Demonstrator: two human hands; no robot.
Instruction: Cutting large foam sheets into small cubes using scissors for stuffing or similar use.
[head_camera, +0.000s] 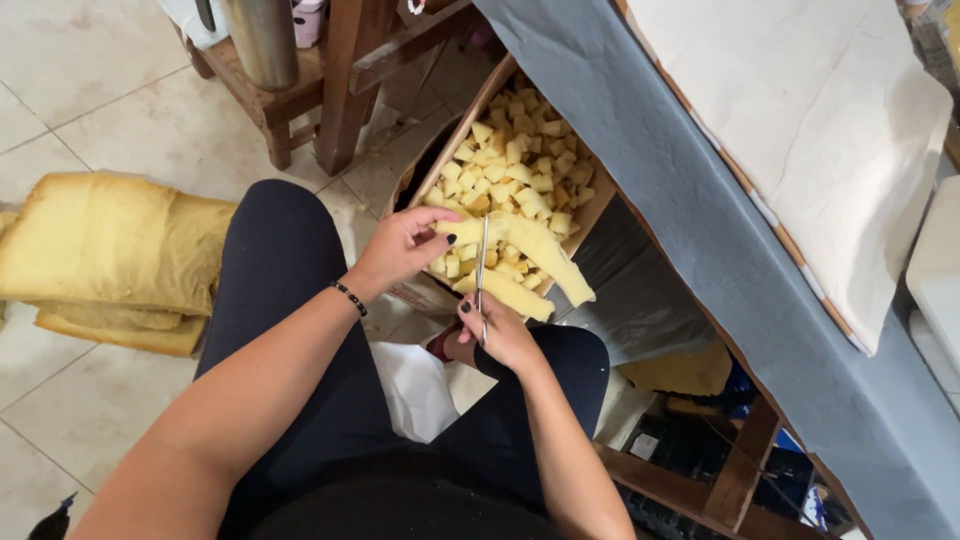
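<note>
Seated over a box heaped with foam cubes, the left hand grips a foam strip while the right hand closes scissors across it; uncut slabs wait on the floor.

Stacked foam slabs, wooden stool

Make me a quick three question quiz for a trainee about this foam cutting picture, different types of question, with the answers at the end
1. True or false: the left hand grips the yellow foam strip.
2. What does the right hand hold? A) scissors B) knife C) brush
3. Fill in: the small foam cubes lie in a cardboard ____.

Key: 1 true; 2 A; 3 box. The blades run upward across the strip, above the box. More foam slabs lie stacked on the tile floor at the person's left.
</note>
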